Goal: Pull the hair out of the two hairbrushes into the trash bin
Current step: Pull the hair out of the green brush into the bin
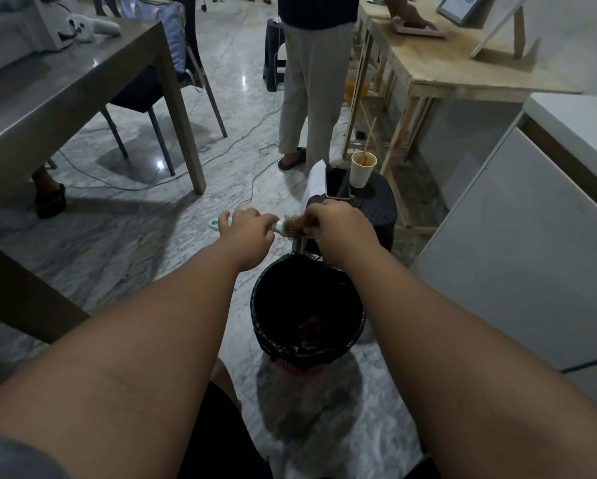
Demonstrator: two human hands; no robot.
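Note:
My left hand (247,229) grips the handle of a pale mint hairbrush (288,229), held level beyond the far rim of the trash bin (359,316). Brown hair (295,221) is tangled in the brush's bristles. My right hand (335,224) pinches that clump of hair at the brush head. The bin is round, lined with a black bag, and stands on the marble floor between my arms; something brownish lies at its bottom. A second hairbrush is not visible.
A dark stool (376,209) behind the bin carries a phone (337,183), a paper cup (362,169) and white paper. A person (311,81) stands farther back. A grey table (65,98) is left, a white cabinet (532,236) right, and cables cross the floor.

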